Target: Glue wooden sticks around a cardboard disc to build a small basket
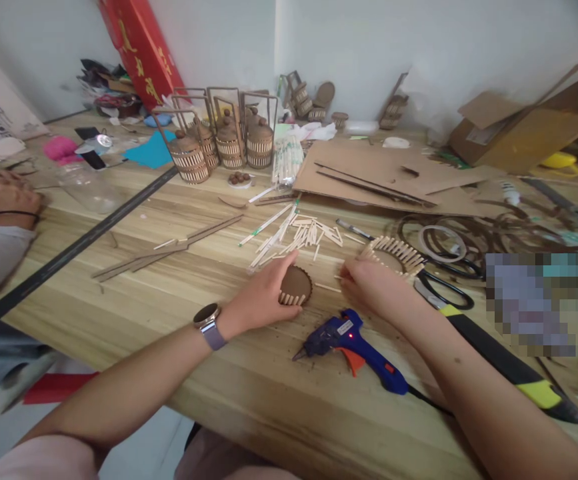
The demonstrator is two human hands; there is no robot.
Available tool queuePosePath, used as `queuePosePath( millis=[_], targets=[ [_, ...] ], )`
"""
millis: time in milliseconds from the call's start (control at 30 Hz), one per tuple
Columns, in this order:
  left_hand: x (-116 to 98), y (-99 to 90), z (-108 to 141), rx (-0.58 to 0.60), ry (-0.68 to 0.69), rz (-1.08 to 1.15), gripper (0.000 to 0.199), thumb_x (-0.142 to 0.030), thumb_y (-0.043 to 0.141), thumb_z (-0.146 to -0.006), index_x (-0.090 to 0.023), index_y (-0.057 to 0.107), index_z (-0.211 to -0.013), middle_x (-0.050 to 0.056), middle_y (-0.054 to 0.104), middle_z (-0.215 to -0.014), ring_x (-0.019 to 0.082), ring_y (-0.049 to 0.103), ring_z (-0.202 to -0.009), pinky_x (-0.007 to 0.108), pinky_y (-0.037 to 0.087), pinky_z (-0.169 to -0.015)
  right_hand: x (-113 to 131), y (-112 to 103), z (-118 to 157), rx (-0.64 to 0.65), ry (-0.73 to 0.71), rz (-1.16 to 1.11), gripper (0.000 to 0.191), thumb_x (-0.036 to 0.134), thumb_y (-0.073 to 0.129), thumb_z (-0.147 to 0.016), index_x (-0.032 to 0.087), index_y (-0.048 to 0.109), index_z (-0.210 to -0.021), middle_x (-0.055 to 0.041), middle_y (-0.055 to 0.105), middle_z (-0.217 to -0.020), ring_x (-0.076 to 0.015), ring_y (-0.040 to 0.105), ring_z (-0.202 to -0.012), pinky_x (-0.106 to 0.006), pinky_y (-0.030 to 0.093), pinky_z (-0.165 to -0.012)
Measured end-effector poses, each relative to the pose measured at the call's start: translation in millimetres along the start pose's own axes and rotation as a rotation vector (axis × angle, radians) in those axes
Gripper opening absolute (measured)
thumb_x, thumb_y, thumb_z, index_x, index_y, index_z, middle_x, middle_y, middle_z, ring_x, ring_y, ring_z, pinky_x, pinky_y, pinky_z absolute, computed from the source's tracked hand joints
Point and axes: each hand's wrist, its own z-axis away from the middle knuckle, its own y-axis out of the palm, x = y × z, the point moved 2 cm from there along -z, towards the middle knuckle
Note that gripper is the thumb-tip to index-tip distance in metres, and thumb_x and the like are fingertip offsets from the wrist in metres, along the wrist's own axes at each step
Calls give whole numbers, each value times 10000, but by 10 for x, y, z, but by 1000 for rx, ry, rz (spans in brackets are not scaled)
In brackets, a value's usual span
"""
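Well, the left hand (261, 293) grips a round brown notched-edge disc (296, 281) between thumb and fingers — the right hand (371, 283) curls opposite, its hold unclear.

One glue gun (356, 342), one brown disc (297, 283), one stick-edged ring (411, 251), one wristwatch (207, 313) and one red box (141, 52) show. The front cluster numbers at least four handled baskets (231, 149); at least two more stand by the wall (433, 40). The loose sticks (309, 233) are too many to count.

Pale pink sleeve (49, 459), round dark-faced watch (207, 315) with greyish-purple band (213, 337)
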Motion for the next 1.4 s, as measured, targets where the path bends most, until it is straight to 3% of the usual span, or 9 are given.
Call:
queuePosePath(
  millis=[233,333,400,500,600,700,1400],
  targets=[
    [-4,-5,-3,-3,4,1,982,-204,744,-708,-242,165,-1500,159,447,-1446,328,451,-1330,532,369,-1106,80,-9,66,-30,49,49,219,128,450,-925,72,662,-934,-233,705,-943,-306,691,-879,-329,465,-679],
    [-11,-10,-3,-4,-5,2,969,-212,740,-715,-251,172,-1499,148,443,-1454,331,446,-1334,532,365,-1109,117,-100,115,-46,94,28,221,191,433,-955,106,618,-1043,-158,718,-824,-258,695,-739,-289,423,-587],
    [-15,-12,-2,-3,-10,-5,964,-216,742,-718,-247,175,-1498,148,443,-1454,330,445,-1335,531,362,-1111,144,-176,138,-71,39,-86,192,228,458,-949,158,607,-1047,-78,713,-775,-205,667,-686,-259,402,-574],
    [-16,-9,-2,5,-26,-7,975,-216,756,-708,-231,182,-1495,157,450,-1444,329,454,-1324,522,379,-1098,166,-258,156,-103,-83,-406,132,254,522,-890,199,641,-912,-5,674,-717,-150,595,-631,-234,385,-567],
    [-11,-5,-1,5,-32,0,976,-222,763,-703,-234,192,-1494,157,457,-1434,330,462,-1316,521,394,-1082,175,-270,163,-14,-165,-655,186,279,508,-869,200,672,-903,11,644,-686,-140,555,-608,-237,391,-562],
    [-7,-2,0,-2,-17,7,971,-224,757,-708,-257,190,-1495,148,453,-1437,324,460,-1320,521,395,-1080,202,-263,172,49,-238,-769,221,249,487,-857,191,684,-936,-12,686,-793,-153,598,-707,-255,441,-644],
    [17,-2,-9,6,-5,29,923,-279,766,-727,-236,229,-1476,167,432,-1466,327,420,-1364,537,356,-1116,459,-100,167,0,-311,-551,185,108,557,-872,187,714,-928,-30,733,-894,-167,650,-815,-246,449,-728]
  ],
)
